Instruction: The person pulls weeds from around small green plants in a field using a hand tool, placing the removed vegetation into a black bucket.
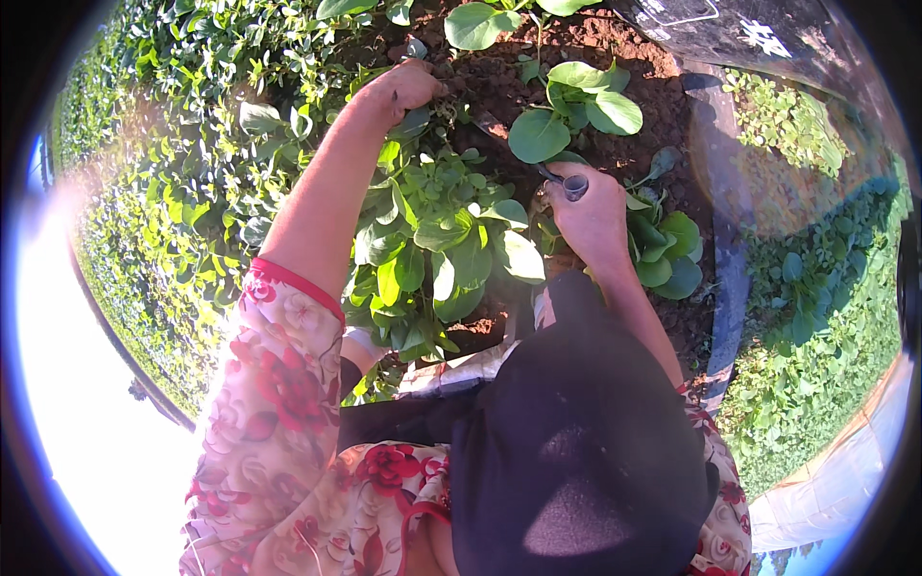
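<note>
Right hand clamped on a tool handle, left hand near leafy plants, its grip impossible to tell, reddish soil

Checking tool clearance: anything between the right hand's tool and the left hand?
No large obstacle visible: just soil and small stems between the left hand and the tool in the right hand. A broad green leaf crowds the tool's forward part.

Here, broad-leaved green plants are bedded in loose reddish-brown soil, flanked right by a long grey strip.
</note>
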Motion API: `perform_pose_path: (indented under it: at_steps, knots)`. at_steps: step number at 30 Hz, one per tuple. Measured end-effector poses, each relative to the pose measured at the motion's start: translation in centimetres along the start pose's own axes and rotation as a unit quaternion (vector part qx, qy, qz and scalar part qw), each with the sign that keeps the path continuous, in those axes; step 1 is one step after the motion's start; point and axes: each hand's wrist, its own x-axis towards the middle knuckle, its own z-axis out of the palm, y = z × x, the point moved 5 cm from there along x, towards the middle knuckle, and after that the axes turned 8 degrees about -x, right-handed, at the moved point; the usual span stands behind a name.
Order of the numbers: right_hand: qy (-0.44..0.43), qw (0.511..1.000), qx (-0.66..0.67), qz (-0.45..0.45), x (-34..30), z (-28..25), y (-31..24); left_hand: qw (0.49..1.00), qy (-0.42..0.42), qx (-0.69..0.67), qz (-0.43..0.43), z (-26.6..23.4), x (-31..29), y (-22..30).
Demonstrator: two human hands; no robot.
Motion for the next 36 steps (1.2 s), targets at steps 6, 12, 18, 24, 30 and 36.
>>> perform_pose_path:
  at_steps: [6, 12, 18, 24, 30, 36]
  knots:
    - [0.022, 0.999, -0.023, 0.025, -0.6, -1.8, 0.3, 0.971, -0.013, -0.237, 0.039, -2.4, -0.7, 2.8]
    - [0.005, 0.992, -0.124, -0.038, -0.4, -0.9, -1.9, 0.991, 0.104, 0.038, 0.076, -4.8, -1.7, 3.7]
    - [-0.003, 0.986, -0.149, -0.072, -0.6, -0.9, -2.1, 0.929, 0.085, 0.359, -0.006, 1.4, -5.6, 5.2]
    - [0.003, 0.969, -0.22, -0.114, 2.0, 3.5, -1.4, 0.922, 0.139, 0.361, -0.024, 3.9, -4.8, 4.3]
    - [0.033, 0.96, -0.192, -0.203, 1.1, 2.9, -2.7, 0.956, 0.092, 0.279, 0.01, 1.4, -2.1, 0.5]
    - [0.053, 0.977, -0.164, -0.127, -0.8, -1.0, -1.8, 0.983, 0.158, 0.059, 0.077, -0.3, -4.3, 3.6]
